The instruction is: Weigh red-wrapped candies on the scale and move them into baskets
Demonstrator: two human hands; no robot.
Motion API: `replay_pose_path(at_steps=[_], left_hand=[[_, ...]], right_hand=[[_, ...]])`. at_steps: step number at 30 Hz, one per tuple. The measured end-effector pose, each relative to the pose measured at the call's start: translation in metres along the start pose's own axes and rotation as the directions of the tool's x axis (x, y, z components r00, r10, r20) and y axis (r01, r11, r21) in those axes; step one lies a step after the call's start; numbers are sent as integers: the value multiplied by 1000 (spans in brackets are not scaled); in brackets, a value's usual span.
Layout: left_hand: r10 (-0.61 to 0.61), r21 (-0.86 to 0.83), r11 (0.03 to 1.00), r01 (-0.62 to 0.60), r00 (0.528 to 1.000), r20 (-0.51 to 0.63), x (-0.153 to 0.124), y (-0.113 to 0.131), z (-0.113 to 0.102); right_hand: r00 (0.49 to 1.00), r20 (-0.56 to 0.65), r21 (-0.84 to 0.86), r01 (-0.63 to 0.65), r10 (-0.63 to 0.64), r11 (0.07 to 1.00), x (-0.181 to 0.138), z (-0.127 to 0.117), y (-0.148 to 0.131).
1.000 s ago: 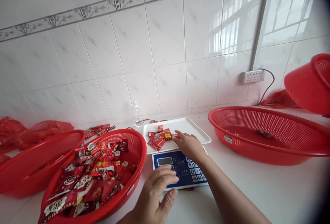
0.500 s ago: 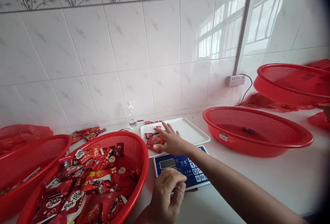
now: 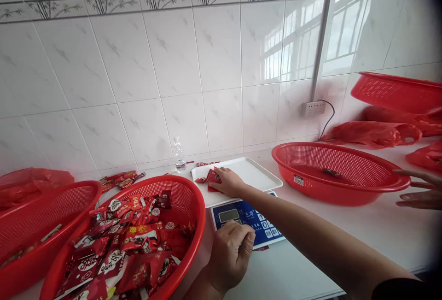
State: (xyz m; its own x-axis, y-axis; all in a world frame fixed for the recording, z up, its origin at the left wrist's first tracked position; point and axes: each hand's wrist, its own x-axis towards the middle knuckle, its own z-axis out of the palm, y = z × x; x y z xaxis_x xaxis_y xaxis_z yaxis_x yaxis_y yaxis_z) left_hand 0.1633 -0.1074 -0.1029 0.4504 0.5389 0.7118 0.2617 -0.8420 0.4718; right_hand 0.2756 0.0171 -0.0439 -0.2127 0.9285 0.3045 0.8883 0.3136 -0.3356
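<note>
My right hand [image 3: 228,182] reaches over the left part of a white tray [image 3: 257,171], its fingers closed around red candy packets [image 3: 213,179]. Part of those packets is hidden under the hand. My left hand [image 3: 233,247] is curled into a loose fist at the front edge of a blue and white digital scale [image 3: 248,217], below its display, and nothing shows in it. To its left stands a red plastic basket [image 3: 202,212] heaped with red wrapped candies [image 3: 138,235].
Another red basket [image 3: 286,175] at the right has a small dark packet inside; a co-worker's hand [image 3: 426,189] is at its rim. A raised red basket [image 3: 397,92] is above red bags [image 3: 376,133]. A clear bottle [image 3: 179,155] stands near the wall. Another basket [image 3: 93,189] is far left.
My right hand has gone from spread above the packets to closed on them. My left hand's fingers have curled tighter. The co-worker's hand has appeared at the right basket, and the raised basket has shifted.
</note>
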Motion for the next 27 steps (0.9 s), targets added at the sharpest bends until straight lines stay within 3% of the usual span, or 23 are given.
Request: replay_pose_path(at_steps=[7,12,17,23,27], left_hand=[[14,55,998,-15,1000,6,0,-2,1],[23,61,998,-24,1000,4,1,-3,1],[7,40,999,-7,1000,-10,1,-6,0],[-6,40,999,5,1000,9,1,-7,1],[8,26,1000,-8,1000,5,1,-7,1]], right_hand=[[979,-142,217,-112,145,970,11,-4,11],[934,-204,427,-185,293,885,17,-9,19],[912,-207,587,-175,355,791,16,-20,22],[872,-289,646,-127,395,753,8,-59,43],[804,-411,595,-120,429,795,-4,-99,64]])
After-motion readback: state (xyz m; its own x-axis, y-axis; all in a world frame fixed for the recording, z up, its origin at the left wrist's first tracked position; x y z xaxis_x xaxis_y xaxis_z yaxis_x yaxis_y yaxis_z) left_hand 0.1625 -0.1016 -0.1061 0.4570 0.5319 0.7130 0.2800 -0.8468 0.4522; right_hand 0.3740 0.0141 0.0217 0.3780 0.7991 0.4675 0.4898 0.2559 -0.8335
